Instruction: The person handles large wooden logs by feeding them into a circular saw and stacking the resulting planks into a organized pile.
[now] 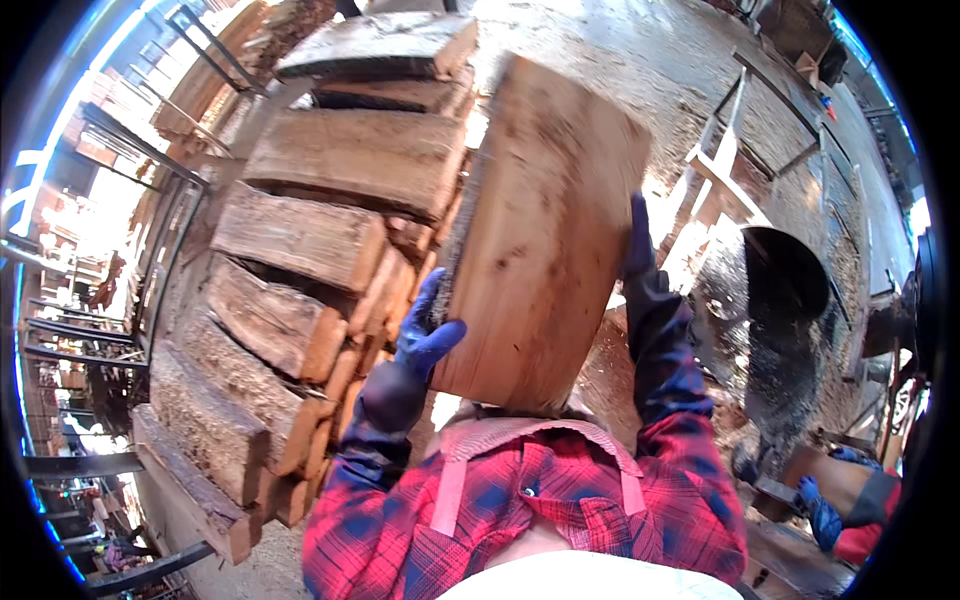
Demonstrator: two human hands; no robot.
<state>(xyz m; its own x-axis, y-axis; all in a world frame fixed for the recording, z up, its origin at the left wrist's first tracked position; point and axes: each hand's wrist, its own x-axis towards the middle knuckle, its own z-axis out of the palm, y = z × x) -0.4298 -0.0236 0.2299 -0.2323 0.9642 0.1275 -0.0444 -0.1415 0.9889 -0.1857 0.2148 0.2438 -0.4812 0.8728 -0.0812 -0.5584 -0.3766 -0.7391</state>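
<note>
A thick, wide wooden slab [545, 220] with rough bark along its left edge is held up in front of my chest, its lower end close to my body. My left hand [425, 330], in a blue glove, grips the bark edge low down, thumb on the front face. Against the slab's right edge presses my right hand [642, 245], gloved in dark blue; its fingers point upward and are partly hidden. Just left of the slab rises a stack of rough-cut timber slabs [350, 150], laid in several layers.
A large black round opening [787, 272] of a drum-like object lies to the right. Behind it stands a metal frame [735, 120] on a sawdust-strewn floor [620, 35]. Another person's blue-gloved hand [822, 515] shows at the lower right. Dark metal bars [90, 465] run along the left.
</note>
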